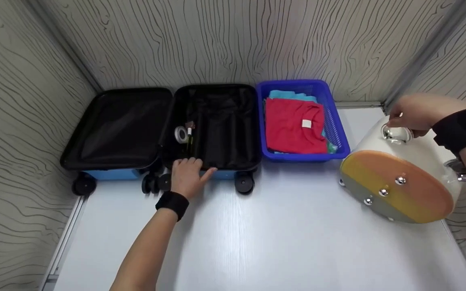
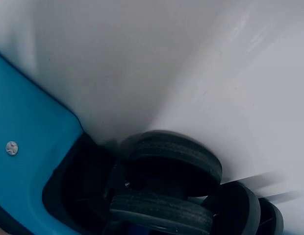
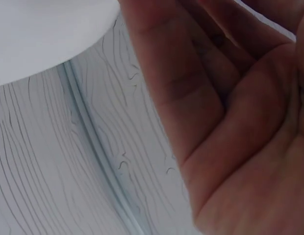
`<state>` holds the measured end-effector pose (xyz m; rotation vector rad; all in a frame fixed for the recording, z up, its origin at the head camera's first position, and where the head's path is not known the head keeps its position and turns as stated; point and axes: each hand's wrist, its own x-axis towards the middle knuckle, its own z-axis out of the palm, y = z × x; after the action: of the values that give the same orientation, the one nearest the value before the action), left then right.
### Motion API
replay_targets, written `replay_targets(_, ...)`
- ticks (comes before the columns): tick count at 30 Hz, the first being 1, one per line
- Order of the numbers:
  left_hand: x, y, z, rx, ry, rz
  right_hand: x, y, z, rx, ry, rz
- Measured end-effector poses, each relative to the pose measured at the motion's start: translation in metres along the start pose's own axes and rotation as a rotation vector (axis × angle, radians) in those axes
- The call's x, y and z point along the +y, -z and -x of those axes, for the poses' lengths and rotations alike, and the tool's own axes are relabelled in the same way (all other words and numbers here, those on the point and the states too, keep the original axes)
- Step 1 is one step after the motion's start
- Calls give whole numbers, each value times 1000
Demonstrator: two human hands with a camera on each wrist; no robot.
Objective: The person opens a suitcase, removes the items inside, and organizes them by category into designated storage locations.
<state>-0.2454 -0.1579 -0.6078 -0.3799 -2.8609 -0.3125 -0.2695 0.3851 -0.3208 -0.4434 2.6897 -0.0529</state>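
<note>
An open suitcase lies with its black-lined base half [image 1: 227, 133] beside its other half [image 1: 123, 125]; both show blue shells and black wheels. My left hand [image 1: 186, 178] rests on the near rim of the base half, its thumb spread out. In the left wrist view are the blue shell [image 2: 29, 127] and black wheels [image 2: 176, 156]. At the right, my right hand [image 1: 413, 115] grips the metal-fitted handle [image 1: 397, 132] of a tilted white bag [image 1: 370, 139]. The bag's striped base [image 1: 399, 194], orange, yellow and grey with metal feet, faces me. Curled right fingers [image 3: 166, 73] show in the right wrist view.
A white tape roll [image 1: 181, 134] and a small slim tube [image 1: 189, 139] lie inside the suitcase. Right of it stands a blue basket [image 1: 334, 117] with a folded red garment [image 1: 293, 125] over turquoise cloth [image 1: 291, 95]. Patterned walls [image 1: 200, 40] enclose the white table [image 1: 257, 226].
</note>
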Motion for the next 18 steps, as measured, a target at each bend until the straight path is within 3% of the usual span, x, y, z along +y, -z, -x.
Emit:
replay_targets(8, 0, 2, 0, 1, -7, -4, -23, -4, 3, -51, 57, -25)
replay_targets(18, 1, 4, 1, -4, -8, 10, -52, -13, 4, -73, 63, -159)
